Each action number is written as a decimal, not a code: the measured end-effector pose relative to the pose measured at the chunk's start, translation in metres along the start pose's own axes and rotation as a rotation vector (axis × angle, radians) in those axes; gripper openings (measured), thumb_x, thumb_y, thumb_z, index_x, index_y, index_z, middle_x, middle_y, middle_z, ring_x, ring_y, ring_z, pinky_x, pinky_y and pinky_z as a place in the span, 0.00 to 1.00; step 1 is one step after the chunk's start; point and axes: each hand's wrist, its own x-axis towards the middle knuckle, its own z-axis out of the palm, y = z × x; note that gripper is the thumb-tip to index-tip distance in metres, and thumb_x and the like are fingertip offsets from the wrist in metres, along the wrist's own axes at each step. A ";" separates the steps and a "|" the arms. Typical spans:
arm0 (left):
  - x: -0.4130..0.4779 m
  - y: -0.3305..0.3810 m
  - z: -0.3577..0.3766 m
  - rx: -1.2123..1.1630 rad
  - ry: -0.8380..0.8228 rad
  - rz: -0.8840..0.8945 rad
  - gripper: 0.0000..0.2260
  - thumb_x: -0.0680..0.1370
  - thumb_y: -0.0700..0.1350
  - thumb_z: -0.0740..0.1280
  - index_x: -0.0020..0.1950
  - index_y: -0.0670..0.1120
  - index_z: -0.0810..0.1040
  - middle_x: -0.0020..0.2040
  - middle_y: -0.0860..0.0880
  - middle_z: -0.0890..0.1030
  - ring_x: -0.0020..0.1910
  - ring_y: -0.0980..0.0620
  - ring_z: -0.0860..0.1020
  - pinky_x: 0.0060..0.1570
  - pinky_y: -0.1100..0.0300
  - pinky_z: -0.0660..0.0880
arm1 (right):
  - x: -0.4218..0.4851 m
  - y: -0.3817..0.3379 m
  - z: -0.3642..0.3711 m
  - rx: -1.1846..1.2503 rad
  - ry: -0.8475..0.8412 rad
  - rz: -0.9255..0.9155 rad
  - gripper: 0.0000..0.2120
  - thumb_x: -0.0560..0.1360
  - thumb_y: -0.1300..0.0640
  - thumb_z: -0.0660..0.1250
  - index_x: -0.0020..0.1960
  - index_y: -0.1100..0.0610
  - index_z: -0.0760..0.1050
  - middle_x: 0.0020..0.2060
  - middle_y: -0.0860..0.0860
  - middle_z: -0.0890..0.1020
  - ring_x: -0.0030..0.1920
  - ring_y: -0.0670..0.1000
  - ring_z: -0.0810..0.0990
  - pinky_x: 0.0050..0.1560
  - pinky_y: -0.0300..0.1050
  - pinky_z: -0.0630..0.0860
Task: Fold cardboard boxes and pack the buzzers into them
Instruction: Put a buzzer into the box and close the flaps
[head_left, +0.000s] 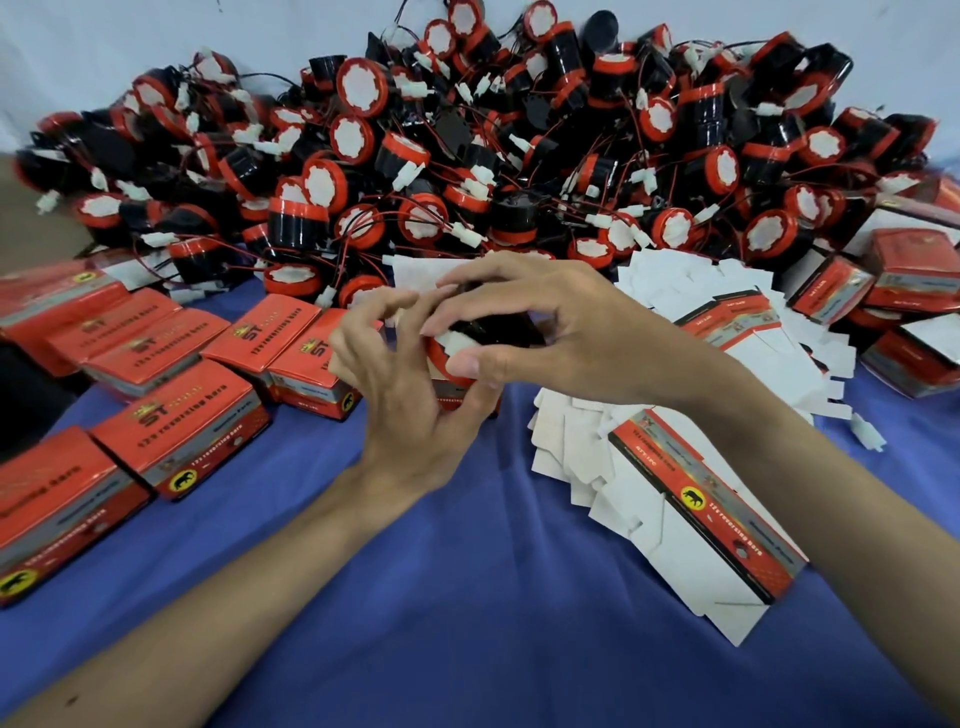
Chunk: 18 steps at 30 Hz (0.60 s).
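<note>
One round black plastic buzzer (493, 330) with a red rim sits between both hands, above the blue cloth (467, 571). The right hand (545, 322) curls around its shiny side. The left hand (405, 379) pinches a small red cardboard box (449, 399) just under it. More buzzers (467, 130) lie heaped behind.

surface: blue tablecloth (467, 597) | backdrop: pale wall (104, 41) | light: even

You see a blue counter cloth (467, 597) spreading across the foreground, a pale wall (130, 41) behind it, and at your far left a dark shape (21, 405) below a brown patch (36, 228), both unclear.
</note>
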 end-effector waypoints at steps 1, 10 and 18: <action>0.000 -0.001 0.000 0.028 -0.023 -0.020 0.27 0.76 0.63 0.61 0.64 0.44 0.69 0.62 0.35 0.65 0.63 0.40 0.64 0.57 0.37 0.69 | 0.001 0.003 0.002 -0.012 0.026 0.007 0.12 0.75 0.51 0.71 0.58 0.49 0.81 0.59 0.46 0.77 0.61 0.41 0.73 0.62 0.36 0.68; 0.007 -0.014 -0.002 -0.164 -0.225 -0.353 0.24 0.74 0.52 0.63 0.67 0.45 0.68 0.69 0.44 0.66 0.68 0.51 0.65 0.65 0.63 0.65 | 0.004 0.008 0.021 -0.010 0.321 0.051 0.12 0.74 0.54 0.72 0.58 0.52 0.81 0.58 0.51 0.77 0.60 0.47 0.74 0.64 0.46 0.69; 0.009 -0.015 0.000 -0.214 -0.283 -0.402 0.27 0.73 0.49 0.74 0.65 0.53 0.62 0.62 0.48 0.75 0.61 0.47 0.76 0.56 0.44 0.76 | 0.004 0.009 0.030 -0.229 0.297 0.076 0.15 0.75 0.51 0.70 0.61 0.52 0.80 0.64 0.55 0.74 0.60 0.49 0.67 0.63 0.42 0.64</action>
